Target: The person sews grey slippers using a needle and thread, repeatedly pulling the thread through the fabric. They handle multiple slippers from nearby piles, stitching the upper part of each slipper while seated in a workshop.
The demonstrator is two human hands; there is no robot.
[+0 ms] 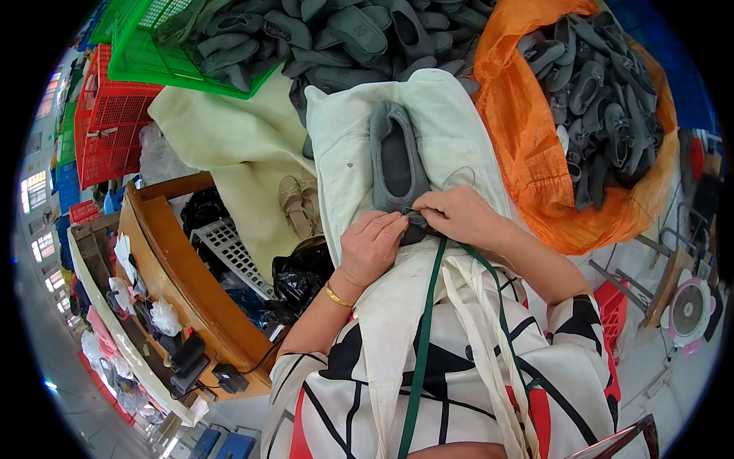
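A dark grey slip-on shoe lies on a white cushion over my lap, its opening facing up. At its near end, my left hand has thumb and fingers closed on a small grey bow. My right hand pinches at the bow's other side, fingertips together; whatever is between them is too small to make out. A thin loop, perhaps thread, curves above the right hand over the cushion.
Loose grey shoes are heaped beyond the cushion, beside a green crate. An orange sack of shoes stands right. A wooden drawer unit and beige sandals are left. A fan stands far right.
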